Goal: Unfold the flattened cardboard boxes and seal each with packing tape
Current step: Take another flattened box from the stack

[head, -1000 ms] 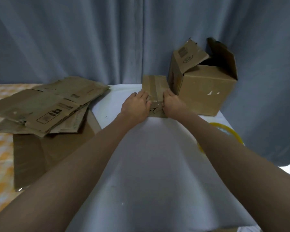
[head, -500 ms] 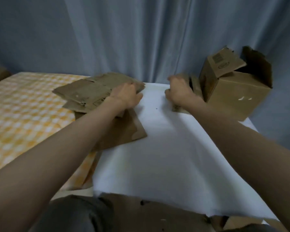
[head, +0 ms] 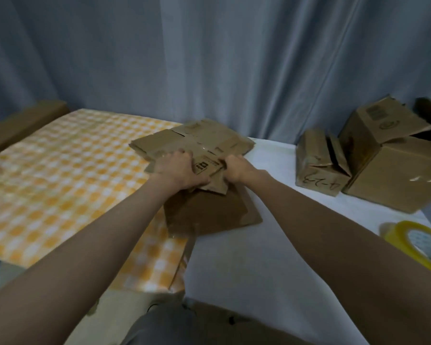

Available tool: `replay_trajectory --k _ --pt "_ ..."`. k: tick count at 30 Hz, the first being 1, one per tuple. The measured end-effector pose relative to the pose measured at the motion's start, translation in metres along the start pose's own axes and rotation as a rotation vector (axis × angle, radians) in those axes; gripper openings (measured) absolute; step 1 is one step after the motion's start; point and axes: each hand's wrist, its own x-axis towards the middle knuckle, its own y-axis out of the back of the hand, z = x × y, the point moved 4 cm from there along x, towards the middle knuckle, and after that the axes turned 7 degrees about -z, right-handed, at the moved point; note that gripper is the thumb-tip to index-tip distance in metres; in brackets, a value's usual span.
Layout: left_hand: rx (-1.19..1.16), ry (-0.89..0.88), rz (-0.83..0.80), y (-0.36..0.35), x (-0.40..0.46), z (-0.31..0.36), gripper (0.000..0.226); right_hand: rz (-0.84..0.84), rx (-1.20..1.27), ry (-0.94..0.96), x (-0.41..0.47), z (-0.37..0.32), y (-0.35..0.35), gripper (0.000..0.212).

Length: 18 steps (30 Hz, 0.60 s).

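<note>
Between left hand (head: 178,170) and right hand (head: 235,168), both closed on its edges: top flattened box (head: 197,143); tape roll (head: 418,242) far right of them.

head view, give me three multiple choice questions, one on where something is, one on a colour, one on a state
1. Where does the tape roll lie?
A. on the white table, near its right edge
B. on the checked cloth
C. inside the big box

2. What colour is the checked cloth?
A. blue and white
B. orange and white
C. green and white

3. What are the hands doing?
A. both rest empty on the table
B. both grip a flattened box
C. one holds the tape

Answers:
1 A, the yellow roll sits on the white surface by the right arm.
2 B, its squares are orange and white.
3 B, left hand and right hand both clasp the top sheet of the stack.
</note>
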Motion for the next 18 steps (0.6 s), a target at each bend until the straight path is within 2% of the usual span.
replay_trajectory --k 7,11,15,17,18 --pt "0.081 -0.040 -0.025 0.001 0.006 0.009 0.056 0.012 0.080 0.031 0.000 0.010 -0.007 0.055" --pt "0.209 -0.126 0.073 0.010 0.001 0.022 0.046 0.075 0.160 0.039 -0.003 0.007 -0.002 0.063" --pt "0.240 -0.134 0.112 0.002 0.002 0.031 0.035 0.109 0.319 0.018 -0.006 0.002 -0.004 0.078" --pt "0.205 -0.137 0.122 0.008 0.004 0.028 0.032 0.127 0.372 -0.031 -0.008 0.004 -0.006 0.070" --pt "0.174 -0.134 0.141 0.014 0.003 0.025 0.032 0.144 0.380 -0.059 -0.008 0.005 -0.005 0.059"
